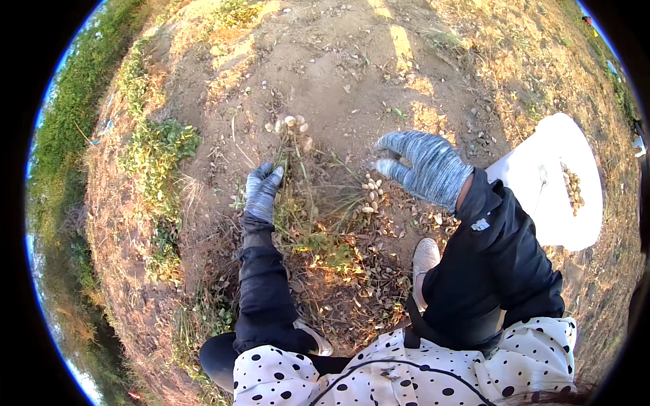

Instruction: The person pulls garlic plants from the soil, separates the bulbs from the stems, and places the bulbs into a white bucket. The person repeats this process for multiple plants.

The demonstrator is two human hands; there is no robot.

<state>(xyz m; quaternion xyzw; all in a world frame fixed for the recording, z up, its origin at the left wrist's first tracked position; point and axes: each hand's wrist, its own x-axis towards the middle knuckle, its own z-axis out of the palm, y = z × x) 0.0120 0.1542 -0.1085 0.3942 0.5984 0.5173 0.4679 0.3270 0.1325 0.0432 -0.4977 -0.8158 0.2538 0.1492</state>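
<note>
My left hand [263,190], in a grey-blue knit glove, grips the stems of a pulled peanut plant [297,157]. Pale peanut pods [290,122] cluster at the far end of those stems, just above the soil. My right hand [424,165], gloved alike, is raised to the right with thumb and fingers apart and nothing visible between them. Below and left of it, a second cluster of peanut pods [372,192] lies on the ground among green stems. The white plastic bucket [523,172] at the right holds peanut pods [573,189].
Uprooted leafy plants [162,147] lie in a row on the left. A green hedge [76,116] borders the far left. My shoes [425,256] rest among dry leaves and plant litter. Bare soil [325,66] and dry stubble spread ahead.
</note>
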